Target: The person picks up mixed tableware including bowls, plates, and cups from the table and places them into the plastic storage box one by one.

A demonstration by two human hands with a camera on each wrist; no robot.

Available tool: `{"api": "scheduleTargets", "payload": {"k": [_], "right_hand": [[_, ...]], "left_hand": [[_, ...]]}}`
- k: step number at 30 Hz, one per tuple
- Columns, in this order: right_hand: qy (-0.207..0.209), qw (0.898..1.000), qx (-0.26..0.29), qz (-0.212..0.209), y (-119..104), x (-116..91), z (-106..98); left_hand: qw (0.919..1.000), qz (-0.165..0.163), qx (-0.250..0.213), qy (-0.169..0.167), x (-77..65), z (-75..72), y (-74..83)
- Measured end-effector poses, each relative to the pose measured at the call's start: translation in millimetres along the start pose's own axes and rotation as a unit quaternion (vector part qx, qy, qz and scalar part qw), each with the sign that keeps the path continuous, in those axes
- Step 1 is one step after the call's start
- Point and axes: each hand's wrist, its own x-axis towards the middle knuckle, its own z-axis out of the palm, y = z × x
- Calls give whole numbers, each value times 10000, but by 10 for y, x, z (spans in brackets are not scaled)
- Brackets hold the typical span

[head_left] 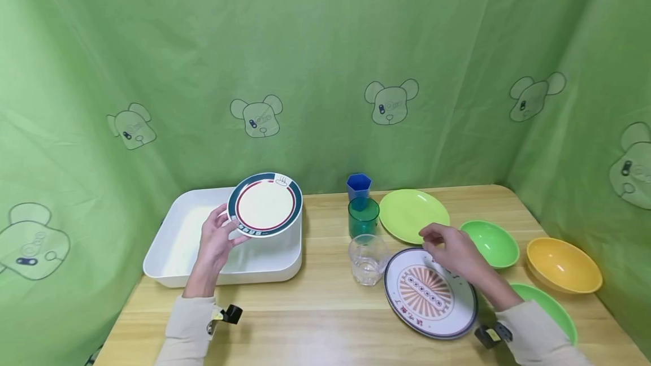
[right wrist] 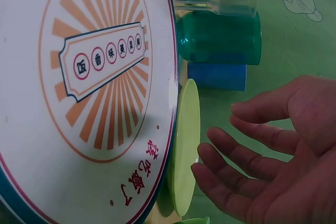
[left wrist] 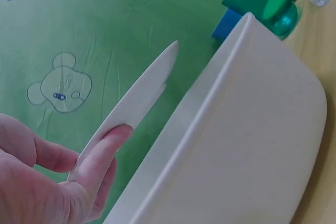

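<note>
My left hand [head_left: 216, 242] pinches the rim of a small white plate [head_left: 265, 206] with a teal and red border, holding it over the right part of a white rectangular basin [head_left: 175, 230]. In the left wrist view the plate [left wrist: 134, 98] appears nearly edge-on, the thumb on one face and fingers on the other. Above the far edge of a larger white plate [head_left: 432, 298] with an orange sunburst pattern hovers my right hand [head_left: 452, 250], its fingers loosely bent with nothing between them. Just beyond it lies a lime-green plate [head_left: 414, 215].
A clear glass [head_left: 367, 261], a green cup [head_left: 363, 219] and a blue cup [head_left: 358, 186] line up mid-table. To the right are a green bowl [head_left: 490, 244], an orange bowl [head_left: 564, 264] and another green dish [head_left: 551, 309]. Green curtain [head_left: 325, 72] surrounds the wooden table [head_left: 305, 326].
</note>
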Motion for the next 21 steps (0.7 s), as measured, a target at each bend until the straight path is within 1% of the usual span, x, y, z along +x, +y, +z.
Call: {"api": "scheduleTargets", "payload": {"k": [7, 12, 18, 21], "right_hand": [[-198, 9997, -149, 4, 48, -21, 3], [-180, 9995, -265, -47, 121, -70, 1], [-186, 9988, -448, 118, 164, -125, 25], [-169, 9984, -516, 124, 177, -137, 30]], "left_hand": [[9999, -45, 35, 85, 4, -112, -8], [9998, -117, 34, 136, -4, -170, 34], [9997, -129, 112, 182, -8, -240, 70], [9995, -144, 151, 232, -2, -279, 67]]}}
